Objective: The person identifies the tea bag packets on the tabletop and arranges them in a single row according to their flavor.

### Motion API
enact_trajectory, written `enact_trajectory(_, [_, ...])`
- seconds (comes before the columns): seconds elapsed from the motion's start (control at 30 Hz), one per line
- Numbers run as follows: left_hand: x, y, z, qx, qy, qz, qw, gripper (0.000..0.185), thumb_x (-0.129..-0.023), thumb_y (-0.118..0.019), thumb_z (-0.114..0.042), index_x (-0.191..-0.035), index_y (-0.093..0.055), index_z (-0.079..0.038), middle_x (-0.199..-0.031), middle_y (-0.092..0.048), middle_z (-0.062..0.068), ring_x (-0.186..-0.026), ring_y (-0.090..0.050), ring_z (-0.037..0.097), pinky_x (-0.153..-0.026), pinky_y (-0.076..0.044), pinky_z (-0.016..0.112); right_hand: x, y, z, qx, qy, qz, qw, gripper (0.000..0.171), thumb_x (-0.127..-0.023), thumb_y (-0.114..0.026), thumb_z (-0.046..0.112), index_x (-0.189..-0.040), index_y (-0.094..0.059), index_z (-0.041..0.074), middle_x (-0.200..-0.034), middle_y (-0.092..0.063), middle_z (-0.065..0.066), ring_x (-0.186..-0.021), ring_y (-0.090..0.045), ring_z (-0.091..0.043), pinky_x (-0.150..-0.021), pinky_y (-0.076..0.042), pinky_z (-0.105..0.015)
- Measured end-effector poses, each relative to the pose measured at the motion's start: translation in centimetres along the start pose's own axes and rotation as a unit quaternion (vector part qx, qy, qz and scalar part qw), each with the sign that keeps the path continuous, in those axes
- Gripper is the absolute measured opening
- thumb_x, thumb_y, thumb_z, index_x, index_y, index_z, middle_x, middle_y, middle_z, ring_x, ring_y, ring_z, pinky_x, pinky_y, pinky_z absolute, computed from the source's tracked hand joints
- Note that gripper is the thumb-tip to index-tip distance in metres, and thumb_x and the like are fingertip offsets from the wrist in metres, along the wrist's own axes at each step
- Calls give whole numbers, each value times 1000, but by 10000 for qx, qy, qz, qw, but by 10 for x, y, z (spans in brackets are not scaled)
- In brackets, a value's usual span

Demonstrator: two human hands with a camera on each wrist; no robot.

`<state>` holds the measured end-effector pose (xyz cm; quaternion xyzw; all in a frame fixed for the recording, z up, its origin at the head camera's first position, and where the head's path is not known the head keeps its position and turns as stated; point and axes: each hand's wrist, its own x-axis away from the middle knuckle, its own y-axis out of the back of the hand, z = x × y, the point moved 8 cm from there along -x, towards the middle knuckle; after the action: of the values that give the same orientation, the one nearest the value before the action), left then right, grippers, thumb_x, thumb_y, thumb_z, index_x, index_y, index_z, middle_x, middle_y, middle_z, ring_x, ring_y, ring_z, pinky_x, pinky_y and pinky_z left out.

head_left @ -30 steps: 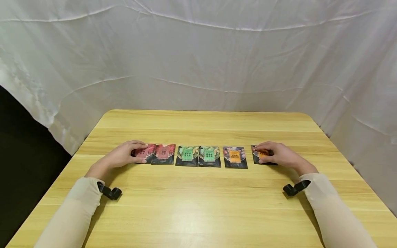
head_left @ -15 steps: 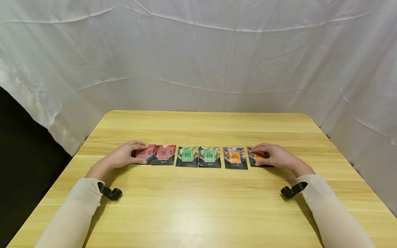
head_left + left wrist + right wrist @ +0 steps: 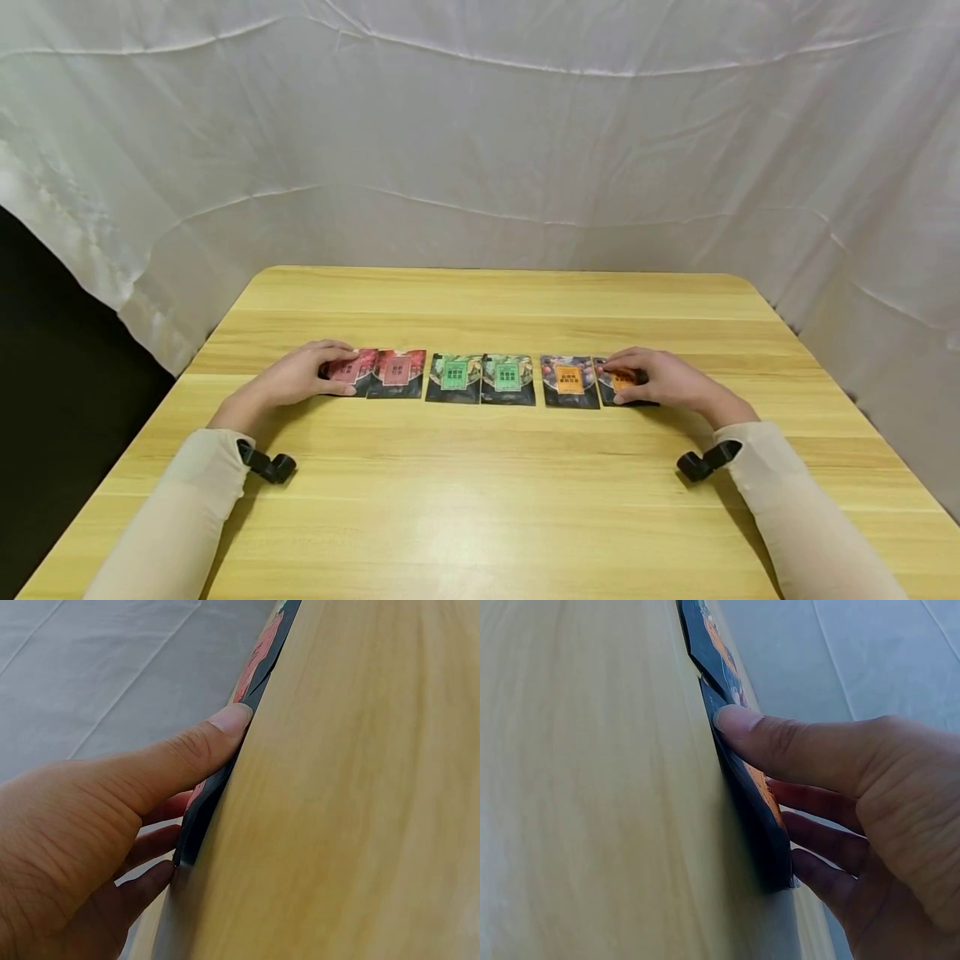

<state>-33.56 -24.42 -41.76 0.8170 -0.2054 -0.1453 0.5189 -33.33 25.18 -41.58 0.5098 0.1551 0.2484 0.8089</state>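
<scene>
Flat printed sachets lie in a row across the table. At the left end my left hand (image 3: 300, 375) holds a red-labelled sachet (image 3: 361, 367), thumb on its near edge and fingers at its outer side. A second red sachet (image 3: 396, 374) touches it. Two green-labelled sachets, the left one (image 3: 453, 379) and the right one (image 3: 507, 380), lie side by side in the middle. Then comes an orange-labelled sachet (image 3: 570, 382). My right hand (image 3: 667, 379) grips the end orange sachet (image 3: 754, 795), whose left edge meets its neighbour; the hand covers part of it.
The wooden table (image 3: 465, 483) stretches toward me in front of the row. A white cloth (image 3: 480, 150) hangs behind the table and along its sides. Each wrist bears a small black camera, the left one (image 3: 270, 467) and the right one (image 3: 705, 463).
My right hand has slid the end orange sachet leftward, closing the gap to the other orange sachet. The left hand and the remaining sachets have stayed in place.
</scene>
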Motion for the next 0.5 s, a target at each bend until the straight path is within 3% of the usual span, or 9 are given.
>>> enact_trajectory(0.5, [0,-1,1,-27,8,28,10000,73,-84,-75,-46,-137,-56,-1,-140,-49,21,-131,-40,44,-109,-28,60,-1,-1,1,-26,-64,88,9999,55,-84,-77,39,-132,-64,14,-136,-56,-10,-126,-50,-36,-102,-40,-56])
